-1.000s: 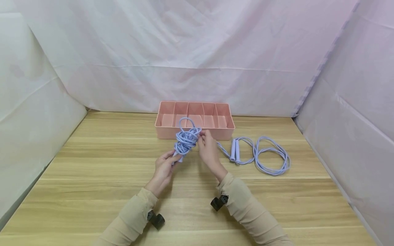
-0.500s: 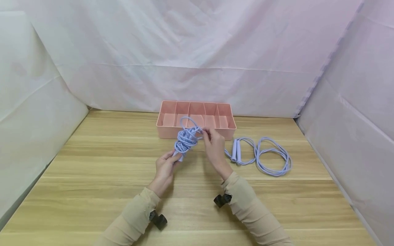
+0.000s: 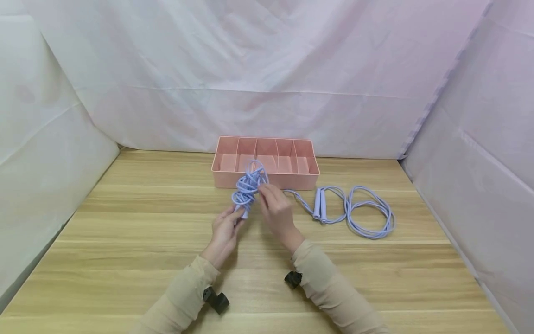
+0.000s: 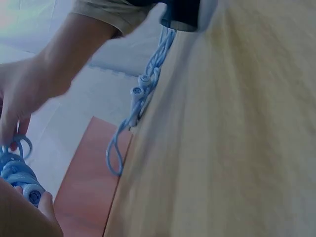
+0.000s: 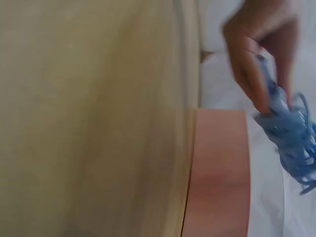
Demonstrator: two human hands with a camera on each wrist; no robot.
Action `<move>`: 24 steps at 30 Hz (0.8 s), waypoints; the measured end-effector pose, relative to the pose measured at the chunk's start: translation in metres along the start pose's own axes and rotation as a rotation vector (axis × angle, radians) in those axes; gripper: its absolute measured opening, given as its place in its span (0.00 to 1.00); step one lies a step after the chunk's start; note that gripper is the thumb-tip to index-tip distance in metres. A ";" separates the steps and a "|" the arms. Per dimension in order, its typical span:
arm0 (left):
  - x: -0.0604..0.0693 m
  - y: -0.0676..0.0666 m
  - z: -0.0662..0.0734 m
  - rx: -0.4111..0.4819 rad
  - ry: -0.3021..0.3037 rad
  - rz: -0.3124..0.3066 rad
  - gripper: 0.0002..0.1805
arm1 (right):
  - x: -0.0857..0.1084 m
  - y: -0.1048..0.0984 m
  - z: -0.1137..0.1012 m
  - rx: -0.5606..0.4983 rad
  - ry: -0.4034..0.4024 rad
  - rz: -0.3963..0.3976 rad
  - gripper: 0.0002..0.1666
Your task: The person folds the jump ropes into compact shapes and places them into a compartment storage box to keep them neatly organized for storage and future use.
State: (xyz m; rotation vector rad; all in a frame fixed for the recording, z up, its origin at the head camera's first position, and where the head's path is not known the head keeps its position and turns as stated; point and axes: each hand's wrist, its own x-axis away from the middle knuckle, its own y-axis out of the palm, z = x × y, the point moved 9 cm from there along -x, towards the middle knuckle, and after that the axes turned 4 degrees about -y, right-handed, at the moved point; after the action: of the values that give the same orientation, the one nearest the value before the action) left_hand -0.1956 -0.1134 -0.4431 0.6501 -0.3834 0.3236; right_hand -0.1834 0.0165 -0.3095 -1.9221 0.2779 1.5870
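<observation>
A light blue skipping rope (image 3: 248, 185) is wound in a thick bundle around its handles, held above the table in front of the pink box. My left hand (image 3: 224, 232) grips the handles at the bundle's lower end. In the right wrist view the left hand (image 5: 264, 39) has its fingers on the handles, with the blurred windings (image 5: 294, 138) beyond them. My right hand (image 3: 277, 211) pinches a strand at the bundle's right side. The left wrist view shows one handle's round end (image 4: 34, 196) beside the left thumb, and the right hand (image 4: 24, 94) above the windings.
The pink box (image 3: 267, 181) with several compartments stands at the table's back, by a white cloth wall (image 3: 267, 116). Right of it lies a second blue skipping rope (image 3: 385, 222), loosely coiled, its two handles (image 3: 320, 205) side by side. Wooden table (image 3: 146, 232) surrounds the arms.
After drifting slightly right, my right hand has moved left and a little down against the bundle. The bundle has shifted slightly left; the left hand keeps its grip. The second rope lies unmoved.
</observation>
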 end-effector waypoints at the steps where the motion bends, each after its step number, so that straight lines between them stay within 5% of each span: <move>1: 0.000 0.001 -0.001 0.002 -0.011 -0.008 0.25 | 0.001 0.001 -0.003 0.000 -0.020 0.005 0.06; 5: 0.003 0.010 0.000 0.050 -0.043 -0.047 0.26 | 0.001 0.002 -0.009 -0.054 -0.031 0.054 0.06; 13: 0.007 0.025 0.003 0.160 -0.083 -0.083 0.27 | -0.005 -0.001 -0.008 -0.212 0.124 0.172 0.07; 24: -0.010 0.030 0.003 0.190 -0.082 -0.039 0.25 | 0.001 0.011 -0.007 -0.215 0.169 0.061 0.06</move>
State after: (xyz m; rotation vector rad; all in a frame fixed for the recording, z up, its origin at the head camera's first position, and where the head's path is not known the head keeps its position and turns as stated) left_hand -0.2171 -0.0943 -0.4298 0.8576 -0.4213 0.2992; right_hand -0.1835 0.0037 -0.3139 -2.2373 0.2466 1.5488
